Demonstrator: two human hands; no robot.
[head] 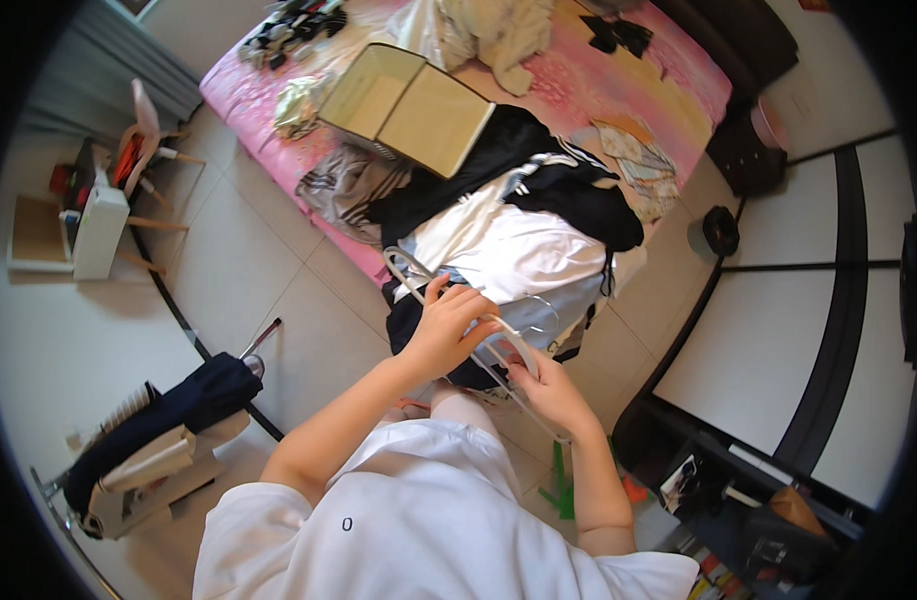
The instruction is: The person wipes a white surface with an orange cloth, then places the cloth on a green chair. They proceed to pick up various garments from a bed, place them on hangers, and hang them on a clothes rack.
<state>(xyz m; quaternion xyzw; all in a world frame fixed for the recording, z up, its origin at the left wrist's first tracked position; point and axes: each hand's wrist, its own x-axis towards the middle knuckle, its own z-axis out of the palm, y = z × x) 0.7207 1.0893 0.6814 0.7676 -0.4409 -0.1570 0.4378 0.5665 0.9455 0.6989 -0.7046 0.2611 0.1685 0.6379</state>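
Note:
A white clothes hanger (514,334) with a metal hook spans the space between my hands, with no garment on it that I can make out. My left hand (451,322) rests over its upper left part, fingers bent around it. On the right end, my right hand (552,390) grips the curved shoulder with thumb and fingers. Just beyond lies a pile of clothes on the bed: a white garment (533,244), a light blue one (563,300) nearer me, and black garments (578,199) with white stripes. My fingers hide part of the hanger.
A beige open storage box (436,120) stands on the pink patterned bed (256,127). Folded cloths (638,165) lie at the bed's right. A rack with dark clothing (173,420) is on the left, a chair (139,142) behind it. A small bin (719,231) stands by the white wardrobe (773,322).

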